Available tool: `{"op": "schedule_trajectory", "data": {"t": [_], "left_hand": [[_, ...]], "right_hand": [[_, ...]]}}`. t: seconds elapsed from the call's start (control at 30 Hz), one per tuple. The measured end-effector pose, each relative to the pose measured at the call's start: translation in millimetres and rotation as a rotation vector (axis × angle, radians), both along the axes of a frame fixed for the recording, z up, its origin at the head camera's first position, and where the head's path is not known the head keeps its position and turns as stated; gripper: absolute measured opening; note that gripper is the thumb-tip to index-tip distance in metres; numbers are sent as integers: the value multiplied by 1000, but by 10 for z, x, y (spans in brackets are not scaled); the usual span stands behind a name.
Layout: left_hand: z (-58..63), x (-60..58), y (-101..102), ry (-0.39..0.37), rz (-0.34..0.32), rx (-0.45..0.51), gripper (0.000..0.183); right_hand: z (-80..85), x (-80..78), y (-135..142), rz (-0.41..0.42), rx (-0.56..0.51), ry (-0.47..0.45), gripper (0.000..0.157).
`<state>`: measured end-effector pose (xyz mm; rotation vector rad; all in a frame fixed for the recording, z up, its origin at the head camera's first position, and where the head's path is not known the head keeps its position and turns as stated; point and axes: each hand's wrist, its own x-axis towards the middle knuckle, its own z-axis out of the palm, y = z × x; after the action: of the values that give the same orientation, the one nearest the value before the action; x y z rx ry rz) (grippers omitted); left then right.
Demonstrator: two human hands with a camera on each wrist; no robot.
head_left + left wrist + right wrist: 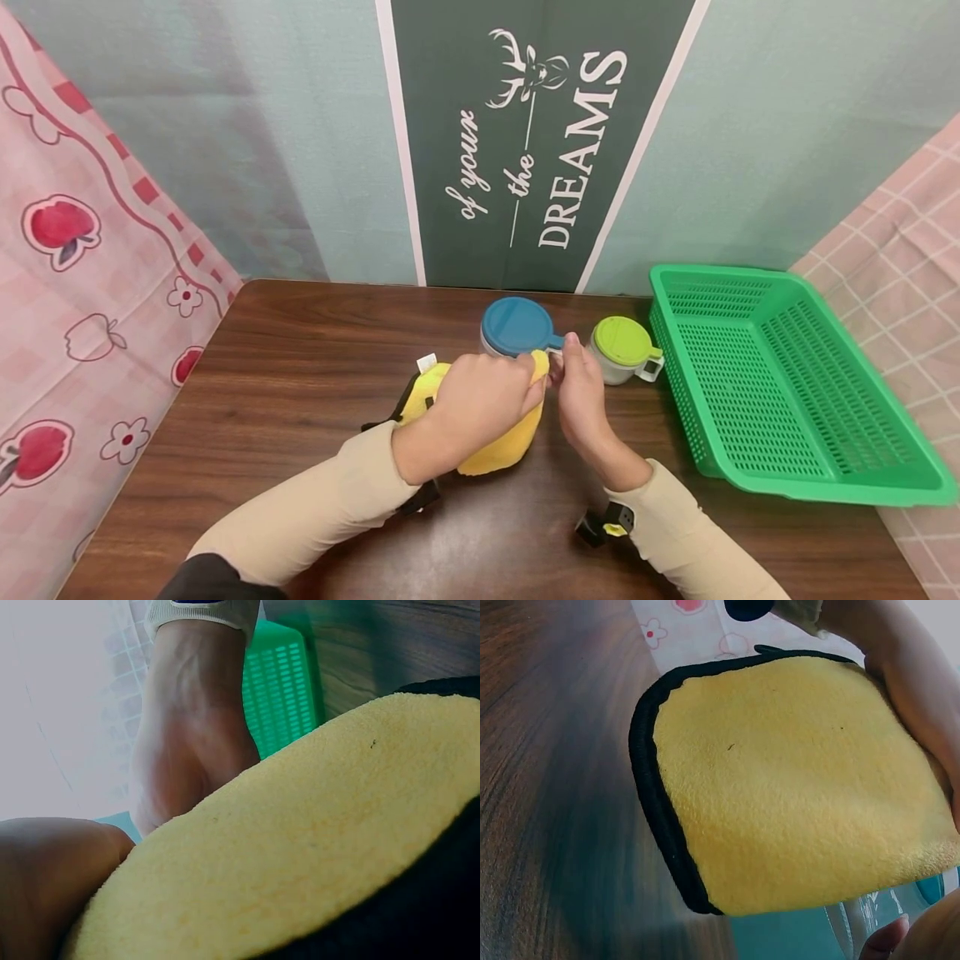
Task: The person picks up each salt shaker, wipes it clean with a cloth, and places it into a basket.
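My left hand point(480, 392) grips a yellow cloth point(498, 446) with black edging and a small white tag, bunched at its upper end. The fleecy cloth point(795, 780) hangs below the fist, a broad face turned to the right wrist camera. Just behind it stands a clear jar with a blue lid point(517, 323) and a side handle. At that handle, my right hand point(583, 396) holds the jar, thumb up along it; its other fingers are partly hidden. In the left wrist view the cloth point(300, 825) covers much of the hands' contact area.
A second, smaller jar with a lime-green lid point(622, 342) stands right of the right hand. Beyond it is a green plastic basket point(738, 487) with perforated walls. All rest on a brown wooden table point(300, 375), backed by a printed curtain point(337, 150).
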<state>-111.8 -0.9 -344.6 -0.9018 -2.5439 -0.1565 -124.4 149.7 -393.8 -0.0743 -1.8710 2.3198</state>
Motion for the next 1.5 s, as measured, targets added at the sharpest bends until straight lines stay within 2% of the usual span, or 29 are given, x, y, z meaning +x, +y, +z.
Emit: {"op": "schedule_trajectory", "data": {"t": [0.1,0.3,0.37,0.73,1.1,1.5], "left_hand": [[-3,7,22,16,11,-1,38],[39,42,103,-45,70,-32,40],[39,48,134,-43,83,-38,40],[41,56,165,-6,91,-41,41],[76,63,82,-91,98,-45,40],[37,62,-41,-94,66,-21,40]], "right_hand": [[4,2,3,-3,9,-7,47],[0,13,2,-15,28,-30,47],[-11,17,7,-16,43,-37,47],[-2,30,-5,-27,43,-39,46],[19,27,5,-4,17,-36,45],[13,27,-3,9,19,-29,47]]}}
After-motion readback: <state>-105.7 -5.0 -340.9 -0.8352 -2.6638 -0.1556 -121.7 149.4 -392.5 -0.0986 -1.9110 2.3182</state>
